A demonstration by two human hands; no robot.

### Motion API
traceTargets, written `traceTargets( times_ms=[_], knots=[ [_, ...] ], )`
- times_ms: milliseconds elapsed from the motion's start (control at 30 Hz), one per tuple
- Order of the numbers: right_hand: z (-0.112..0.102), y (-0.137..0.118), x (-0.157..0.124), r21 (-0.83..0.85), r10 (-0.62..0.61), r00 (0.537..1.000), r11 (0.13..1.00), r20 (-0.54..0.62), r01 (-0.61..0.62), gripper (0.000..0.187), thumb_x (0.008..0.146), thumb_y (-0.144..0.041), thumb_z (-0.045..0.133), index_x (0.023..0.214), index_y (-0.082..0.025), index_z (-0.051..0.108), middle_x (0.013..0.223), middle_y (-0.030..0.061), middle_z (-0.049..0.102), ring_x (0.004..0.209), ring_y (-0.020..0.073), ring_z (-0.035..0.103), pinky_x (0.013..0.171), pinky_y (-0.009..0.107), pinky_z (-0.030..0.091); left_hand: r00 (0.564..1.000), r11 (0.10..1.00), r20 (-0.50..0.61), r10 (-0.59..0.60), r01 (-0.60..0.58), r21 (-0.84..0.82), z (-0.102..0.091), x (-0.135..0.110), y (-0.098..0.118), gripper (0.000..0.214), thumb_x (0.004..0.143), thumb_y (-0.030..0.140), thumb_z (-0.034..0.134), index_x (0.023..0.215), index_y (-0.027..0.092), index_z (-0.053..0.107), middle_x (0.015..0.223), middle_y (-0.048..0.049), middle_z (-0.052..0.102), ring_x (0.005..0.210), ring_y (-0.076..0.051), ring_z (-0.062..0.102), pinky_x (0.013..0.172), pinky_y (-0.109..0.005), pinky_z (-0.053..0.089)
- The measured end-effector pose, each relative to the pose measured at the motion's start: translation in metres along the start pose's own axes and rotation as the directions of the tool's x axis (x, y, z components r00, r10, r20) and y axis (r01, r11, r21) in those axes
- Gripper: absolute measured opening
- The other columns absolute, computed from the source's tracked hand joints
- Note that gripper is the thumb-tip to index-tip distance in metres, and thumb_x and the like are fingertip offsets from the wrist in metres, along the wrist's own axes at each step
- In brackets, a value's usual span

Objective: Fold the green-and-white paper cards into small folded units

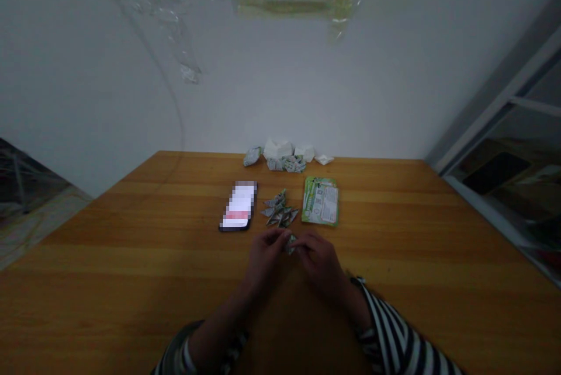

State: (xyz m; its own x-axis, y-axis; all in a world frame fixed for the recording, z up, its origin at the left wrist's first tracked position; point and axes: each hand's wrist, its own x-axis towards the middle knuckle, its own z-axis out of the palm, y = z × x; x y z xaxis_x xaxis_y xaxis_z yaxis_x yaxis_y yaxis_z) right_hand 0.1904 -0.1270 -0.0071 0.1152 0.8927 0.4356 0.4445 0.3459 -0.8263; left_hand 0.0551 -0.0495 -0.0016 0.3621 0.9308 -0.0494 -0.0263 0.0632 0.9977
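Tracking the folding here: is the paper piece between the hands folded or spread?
Folded: the green-and-white paper piece, held between the left hand and right hand, shows angular, creased edges.

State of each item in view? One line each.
Left hand, pinching folded piece
Right hand, pinching folded piece
Folded piece, held between both hands
Folded pile, loose on table, between phone and packet
Packet, lying flat, printed side up
Phone, face up, screen lit, display blurred
White lumps, crumpled, at far table edge
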Motion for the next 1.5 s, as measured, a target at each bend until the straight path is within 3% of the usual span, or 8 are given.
traceTargets(
  times_ms=[133, 267, 433, 833, 967, 1100, 1300, 1500],
  knots=[
    [0.004, -0.001, -0.001, 0.126, 0.211, 0.974, 0.972, -0.081, -0.2, 0.019, 0.084, -0.022, 0.057, 0.103, -0.019, 0.06, 0.09, 0.0059, 0.068, 0.076, 0.0181, 0.064, 0.068, 0.028, 0.051, 0.999, 0.999, -0.019, 0.03, -0.029, 0.045, 0.004, -0.004, 0.0, 0.021, 0.071, 0.036, 0.073, 0.072, 0.015, 0.073, 0.064, -0.0014, 0.069, 0.062, -0.017, 0.061, 0.06, -0.025, 0.046],
    [0.002, 0.006, 0.002, 0.124, 0.379, 0.92, 0.922, -0.097, -0.367, 0.016, 0.08, -0.031, 0.064, 0.081, -0.017, 0.068, 0.074, 0.0048, 0.07, 0.067, 0.0191, 0.065, 0.062, 0.028, 0.051, 0.998, 0.994, 0.032, 0.052, -0.055, 0.099, 0.007, -0.005, -0.005, 0.02, 0.074, 0.034, 0.071, 0.076, 0.015, 0.074, 0.073, -0.0053, 0.073, 0.072, -0.021, 0.065, 0.068, -0.03, 0.049],
    [0.0, 0.017, 0.005, 0.297, 0.492, 0.869, 0.838, -0.049, -0.457, 0.024, 0.077, -0.037, 0.066, 0.066, -0.016, 0.071, 0.062, 0.0029, 0.068, 0.055, 0.0182, 0.063, 0.052, 0.028, 0.052, 0.99, 0.993, 0.138, 0.03, -0.045, 0.108, 0.005, 0.001, -0.01, 0.023, 0.075, 0.036, 0.069, 0.079, 0.015, 0.076, 0.075, -0.0074, 0.074, 0.072, -0.023, 0.066, 0.066, -0.03, 0.05],
    [0.005, 0.013, 0.0, 0.287, 0.479, 0.876, 0.848, -0.053, -0.446, 0.02, 0.077, -0.032, 0.063, 0.064, -0.016, 0.064, 0.055, 0.0022, 0.066, 0.046, 0.0163, 0.064, 0.044, 0.024, 0.051, 0.993, 0.938, 0.05, 0.109, -0.12, 0.325, 0.004, 0.0, -0.008, 0.013, 0.072, 0.025, 0.067, 0.069, 0.014, 0.071, 0.069, -0.0045, 0.068, 0.068, -0.019, 0.062, 0.063, -0.026, 0.047],
    [0.003, 0.015, 0.003, 0.354, 0.51, 0.858, 0.816, -0.069, -0.457, 0.031, 0.075, -0.046, 0.065, 0.064, -0.017, 0.06, 0.051, 0.0009, 0.065, 0.043, 0.0168, 0.063, 0.042, 0.025, 0.05, 0.989, 0.974, 0.138, 0.043, -0.073, 0.216, 0.005, 0.002, -0.006, 0.032, 0.083, 0.043, 0.057, 0.082, 0.014, 0.07, 0.075, -0.0043, 0.069, 0.071, -0.019, 0.061, 0.065, -0.026, 0.046],
    [-0.002, 0.016, 0.005, 0.447, 0.527, 0.849, 0.768, -0.034, -0.459, 0.038, 0.076, -0.056, 0.061, 0.067, -0.019, 0.054, 0.048, -0.0006, 0.064, 0.038, 0.0156, 0.061, 0.037, 0.023, 0.046, 0.976, 0.969, 0.218, 0.005, -0.058, 0.24, 0.003, 0.002, -0.008, 0.048, 0.087, 0.052, 0.046, 0.068, 0.013, 0.064, 0.063, -0.0015, 0.06, 0.061, -0.015, 0.054, 0.059, -0.024, 0.041],
    [-0.01, 0.019, 0.01, 0.527, 0.488, 0.862, 0.701, 0.138, -0.481, 0.043, 0.072, -0.062, 0.062, 0.067, -0.02, 0.052, 0.043, -0.0042, 0.06, 0.032, 0.0119, 0.054, 0.033, 0.02, 0.04, 0.913, 0.966, 0.403, 0.071, -0.164, 0.201, 0.005, -0.003, -0.002, 0.03, 0.089, 0.036, 0.051, 0.073, 0.013, 0.063, 0.069, -0.0019, 0.059, 0.067, -0.016, 0.052, 0.065, -0.025, 0.04],
    [-0.012, 0.022, 0.011, 0.532, 0.483, 0.864, 0.698, 0.144, -0.479, 0.043, 0.073, -0.061, 0.062, 0.068, -0.019, 0.052, 0.045, -0.0034, 0.061, 0.031, 0.0097, 0.051, 0.032, 0.018, 0.038, 0.863, 0.967, 0.498, 0.086, -0.193, 0.166, 0.006, -0.005, 0.008, 0.027, 0.091, 0.03, 0.048, 0.076, 0.013, 0.063, 0.07, -0.0022, 0.058, 0.069, -0.015, 0.052, 0.067, -0.025, 0.04]
  ],
)
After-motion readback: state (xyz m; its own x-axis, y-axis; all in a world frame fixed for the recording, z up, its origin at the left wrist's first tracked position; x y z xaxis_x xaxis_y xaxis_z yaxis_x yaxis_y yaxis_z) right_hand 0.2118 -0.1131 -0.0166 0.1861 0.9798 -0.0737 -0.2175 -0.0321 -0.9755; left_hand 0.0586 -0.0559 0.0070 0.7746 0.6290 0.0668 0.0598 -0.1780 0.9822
